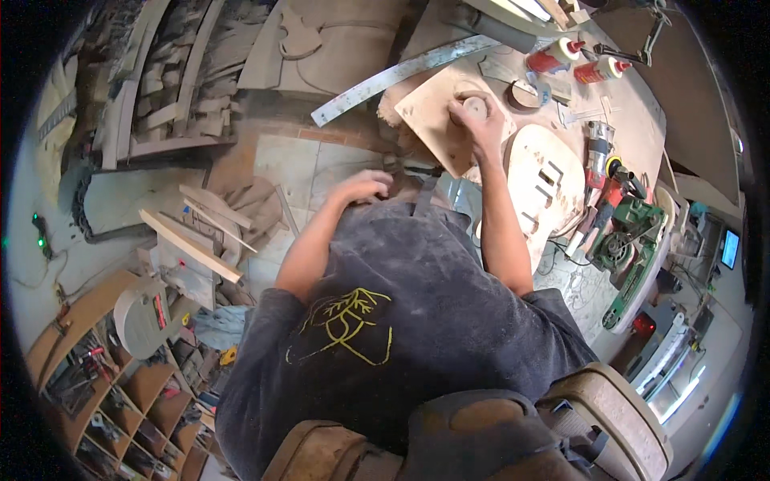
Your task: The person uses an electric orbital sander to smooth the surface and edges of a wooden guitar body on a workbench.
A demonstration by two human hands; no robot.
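Observation:
My right hand (480, 128) grips a small round pale piece (474, 107) on top of a light square wooden board (429, 111), near the bench's front edge. My left hand (361, 187) is lower and to the left, against my waist, its fingers curled; whatever it may hold is hidden. Right of the board lies a pale rounded wooden panel (541, 172) with dark cutouts. A tape roll (525, 94) sits behind it, with two red-and-white bottles (553, 58) farther back.
A long curved strip (405, 70) crosses behind the board. Power tools (613, 232) crowd the bench's right side. Offcuts (212, 232) lean at the left, near wooden cubby shelves (128, 401). Stacked wood (180, 76) fills the back left.

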